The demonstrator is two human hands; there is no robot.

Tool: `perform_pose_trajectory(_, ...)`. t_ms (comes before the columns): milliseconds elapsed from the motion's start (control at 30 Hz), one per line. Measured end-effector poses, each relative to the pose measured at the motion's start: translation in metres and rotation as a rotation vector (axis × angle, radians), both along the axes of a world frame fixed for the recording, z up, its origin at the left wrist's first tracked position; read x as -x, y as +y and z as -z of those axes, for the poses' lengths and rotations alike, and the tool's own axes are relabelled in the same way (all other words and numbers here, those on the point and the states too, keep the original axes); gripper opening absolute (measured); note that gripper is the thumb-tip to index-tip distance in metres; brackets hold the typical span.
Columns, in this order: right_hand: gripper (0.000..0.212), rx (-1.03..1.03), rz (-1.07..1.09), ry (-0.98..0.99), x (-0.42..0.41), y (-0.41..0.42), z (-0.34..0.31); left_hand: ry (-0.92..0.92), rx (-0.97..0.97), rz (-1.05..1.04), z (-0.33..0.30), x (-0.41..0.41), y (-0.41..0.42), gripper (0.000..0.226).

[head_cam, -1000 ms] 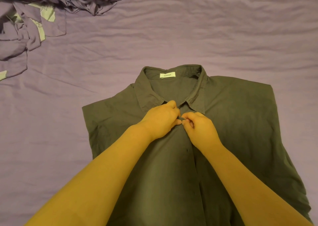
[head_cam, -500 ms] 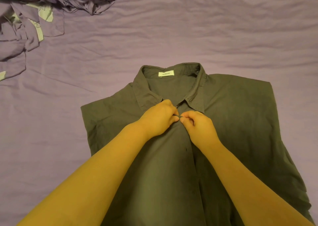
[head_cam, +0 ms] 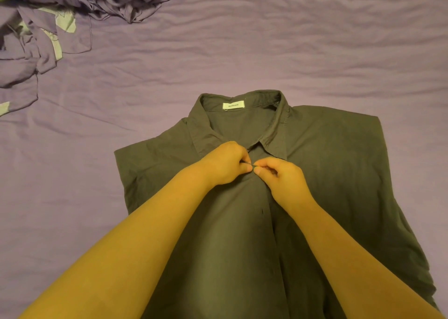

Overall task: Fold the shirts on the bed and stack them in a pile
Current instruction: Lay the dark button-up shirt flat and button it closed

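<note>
Shirt (head_cam: 327, 185) lies flat, front up, on the bed (head_cam: 242, 51), collar (head_cam: 203, 129) at the far end | left hand (head_cam: 225, 164) and right hand (head_cam: 282, 179) meet just below the collar, each pinching the shirt's front edge | heap of clothes (head_cam: 48, 20) far left beyond the shirt

Your collared shirt (head_cam: 339, 185) lies flat on the bed (head_cam: 242, 51); a heap of clothes (head_cam: 60, 15) sits far left behind it.

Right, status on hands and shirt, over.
Left hand and right hand both pinching the placket below the collar. Green shirt flat, face up, unfolded. Crumpled clothes far left, clear.
</note>
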State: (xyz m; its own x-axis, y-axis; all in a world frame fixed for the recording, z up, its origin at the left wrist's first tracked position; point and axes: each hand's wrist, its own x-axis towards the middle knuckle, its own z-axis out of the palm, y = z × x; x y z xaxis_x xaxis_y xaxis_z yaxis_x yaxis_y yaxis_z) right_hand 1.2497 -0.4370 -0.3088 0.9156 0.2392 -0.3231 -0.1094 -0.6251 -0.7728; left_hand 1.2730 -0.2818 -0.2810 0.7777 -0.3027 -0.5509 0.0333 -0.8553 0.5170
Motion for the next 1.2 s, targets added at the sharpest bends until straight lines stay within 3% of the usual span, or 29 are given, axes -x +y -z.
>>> perform_pose_trajectory(300, 0.021, 0.145, 0.036, -0.022, 0.001, 0.009, 0.002, -0.055, -0.054, -0.041, 0.009, 0.010, -0.001, 0.025)
perform_pose_trajectory(767, 0.018, 0.081, -0.005, -0.018, -0.001, 0.005, -0.005, -0.009, -0.165, 0.006, -0.008, 0.005, -0.007, 0.026)
perform_pose_trajectory(1000, 0.030, 0.317, -0.119, -0.092, 0.006, 0.012, -0.002, -0.011, -0.210, 0.021, -0.010, 0.002, -0.010, 0.028)
perform_pose_trajectory(1200, 0.029, 0.311, -0.053, -0.080, 0.009, 0.016, 0.001, 0.035, -0.186, 0.011, -0.008, -0.001, -0.011, 0.029)
